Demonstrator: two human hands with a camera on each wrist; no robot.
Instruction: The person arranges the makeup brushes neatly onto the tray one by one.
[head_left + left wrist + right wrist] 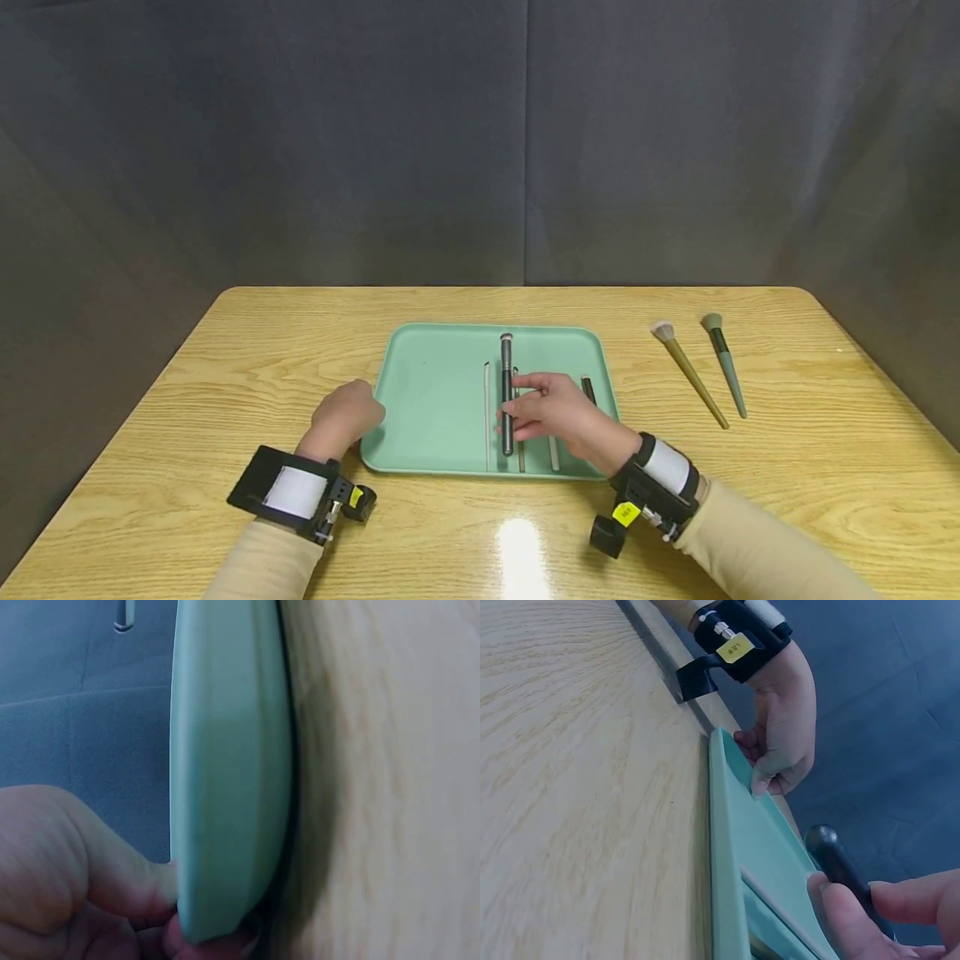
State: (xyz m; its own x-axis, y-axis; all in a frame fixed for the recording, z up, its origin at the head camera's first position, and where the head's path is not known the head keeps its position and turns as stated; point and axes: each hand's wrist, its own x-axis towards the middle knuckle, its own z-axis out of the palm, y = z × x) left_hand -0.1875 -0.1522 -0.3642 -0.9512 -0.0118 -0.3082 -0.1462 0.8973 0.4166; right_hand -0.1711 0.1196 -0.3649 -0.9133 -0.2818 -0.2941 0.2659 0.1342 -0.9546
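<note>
A mint-green tray (435, 400) lies on the wooden table. My left hand (348, 412) pinches its left rim, thumb on the inside and fingers underneath, as the left wrist view shows. Over the tray, my right hand (551, 408) holds a black makeup brush (507, 392) between thumb and fingers, its bristle end pointing away from me. In the right wrist view the rounded handle end of that brush (832, 851) stands above the tray floor. Under and beside the right hand lie several slim brushes, among them a thin white one (487, 417) and a dark-ended one (588, 389) partly hidden.
To the right of the tray, two more makeup brushes lie on the table (247, 333): one with a gold handle (693, 375) and one with a grey-green handle (727, 371). A dark curtain (375, 150) hangs behind the table's far edge.
</note>
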